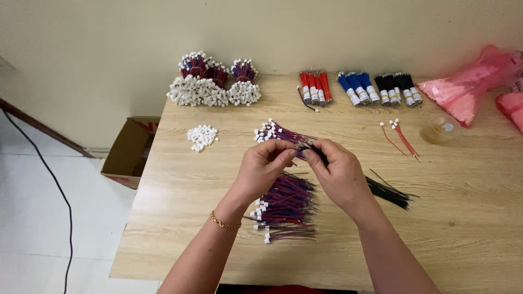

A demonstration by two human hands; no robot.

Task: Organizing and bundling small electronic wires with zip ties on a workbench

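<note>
- I saw the left hand (263, 170) and right hand (339, 173) raised together over the middle of the wooden table (468, 218), fingertips meeting.
- Left hand: thumb and forefinger were pinched shut on a small bundle of red-and-blue wires (280, 133); the other fingers curled in loosely. A gold bracelet (224, 222) sat on that wrist.
- Right hand: fingers (316, 157) were closed on the same bundle at its near end, beside the left fingertips. I could not tell whether a black tie was in that grip as well.
- The held bundle ran up and left from the fingers; its white connector ends fanned out above the table, just past the left hand.
- Below the hands lay a loose pile of red-and-blue wires with white plugs (284, 207), touching neither hand as far as I could see.
- A sheaf of black cable ties (389, 191) lay just right of the right wrist.
- A small heap of white connectors (202, 136) sat well left of the hands.
- At the far edge: finished wire bunches (210, 81), then red wire bundles (315, 87), blue wire bundles (358, 87) and black wire bundles (399, 88).
- Two or three loose red wires (400, 137) and a clear round lid (439, 129) lay to the right; pink plastic bags (468, 87) sat at the corner.
- A cardboard box (126, 151) stood on the floor left of the table.
</note>
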